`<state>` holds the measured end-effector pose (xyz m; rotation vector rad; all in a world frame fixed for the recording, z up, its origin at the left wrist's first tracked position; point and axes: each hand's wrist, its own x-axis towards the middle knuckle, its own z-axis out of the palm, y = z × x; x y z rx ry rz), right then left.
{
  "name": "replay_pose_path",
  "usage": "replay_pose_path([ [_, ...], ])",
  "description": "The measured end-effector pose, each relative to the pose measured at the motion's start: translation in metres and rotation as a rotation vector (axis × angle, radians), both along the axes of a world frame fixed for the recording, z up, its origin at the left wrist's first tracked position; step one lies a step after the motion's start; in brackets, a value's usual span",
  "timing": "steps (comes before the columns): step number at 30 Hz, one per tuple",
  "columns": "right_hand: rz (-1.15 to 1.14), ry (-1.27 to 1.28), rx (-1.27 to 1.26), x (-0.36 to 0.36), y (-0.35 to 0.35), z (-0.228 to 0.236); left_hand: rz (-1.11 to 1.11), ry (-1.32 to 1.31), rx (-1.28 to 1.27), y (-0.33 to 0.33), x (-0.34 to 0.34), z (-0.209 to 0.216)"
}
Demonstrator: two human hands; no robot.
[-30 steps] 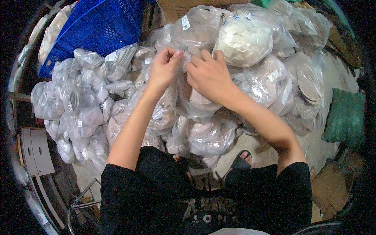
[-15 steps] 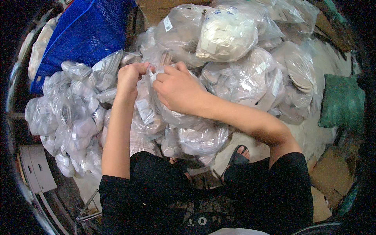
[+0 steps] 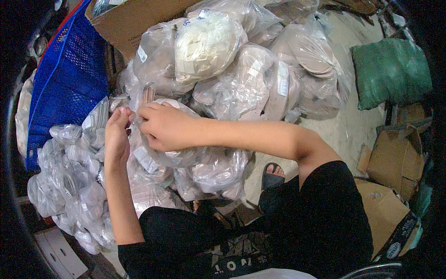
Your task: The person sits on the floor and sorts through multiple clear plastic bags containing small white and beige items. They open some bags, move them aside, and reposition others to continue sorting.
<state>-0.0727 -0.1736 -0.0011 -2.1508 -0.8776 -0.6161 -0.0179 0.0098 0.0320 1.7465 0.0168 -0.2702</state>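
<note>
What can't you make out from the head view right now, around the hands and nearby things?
All in the head view:
- Right hand: palm and some fingertips, hidden by its own back and knuckles.
- Left hand: whatever lies between its fingertips, too small and blurred.
- Clear bag under the right hand: upper part, partly covered by that hand.
- Cardboard box: far part, cut off by the top edge.

Bags [image 3: 232, 88] lie heaped between a crate [image 3: 69, 76], left, and bundle [image 3: 392, 72], right.
</note>
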Motion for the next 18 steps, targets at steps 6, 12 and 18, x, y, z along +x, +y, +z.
replay_pose_path([
  [6, 0.295, 0.351, 0.353, 0.008, -0.007, 0.007, -0.131, -0.077, -0.117, -0.002, -0.014, 0.020],
  [12, 0.060, 0.347, 0.045, -0.003, -0.005, 0.008, 0.024, 0.275, -0.314, 0.013, 0.011, -0.009],
  [18, 0.015, 0.229, -0.152, -0.014, 0.010, 0.009, 0.175, 0.320, -0.310, 0.015, 0.033, -0.056],
])
